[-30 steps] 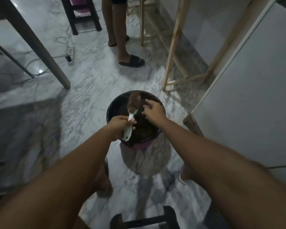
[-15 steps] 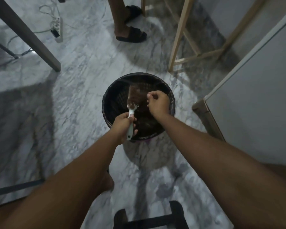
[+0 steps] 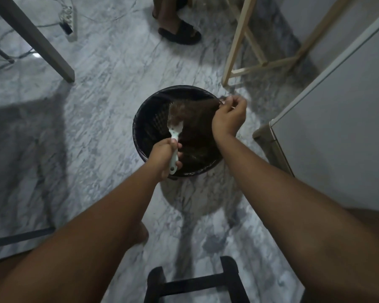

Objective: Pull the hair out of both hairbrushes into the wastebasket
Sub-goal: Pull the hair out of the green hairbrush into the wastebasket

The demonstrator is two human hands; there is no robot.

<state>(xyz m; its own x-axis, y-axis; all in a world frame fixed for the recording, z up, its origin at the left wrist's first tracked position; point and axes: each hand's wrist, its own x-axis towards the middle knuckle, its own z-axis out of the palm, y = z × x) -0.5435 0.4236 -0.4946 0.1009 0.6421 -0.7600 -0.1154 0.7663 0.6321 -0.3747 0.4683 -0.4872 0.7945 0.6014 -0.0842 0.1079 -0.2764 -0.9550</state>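
A black mesh wastebasket (image 3: 140, 119) stands on the marble floor in front of me. My left hand (image 3: 164, 156) grips the pale green handle of a hairbrush (image 3: 174, 130) held over the basket, bristle head pointing away from me. A sheet of brown hair (image 3: 197, 110) stretches from the brush head to my right hand (image 3: 229, 119), which pinches its end above the basket's right rim. More brown hair lies inside the basket. Only one hairbrush is visible.
Another person's foot in a black slide sandal (image 3: 179, 32) stands beyond the basket. A wooden frame (image 3: 239, 44) and a white cabinet (image 3: 337, 119) are at right, a grey table leg (image 3: 35, 38) and a power strip (image 3: 69, 22) at left, a black stool (image 3: 195, 283) near my feet.
My right hand has moved right and away from the brush head, drawing the hair out into a stretched sheet. The view has tilted further down over the basket.
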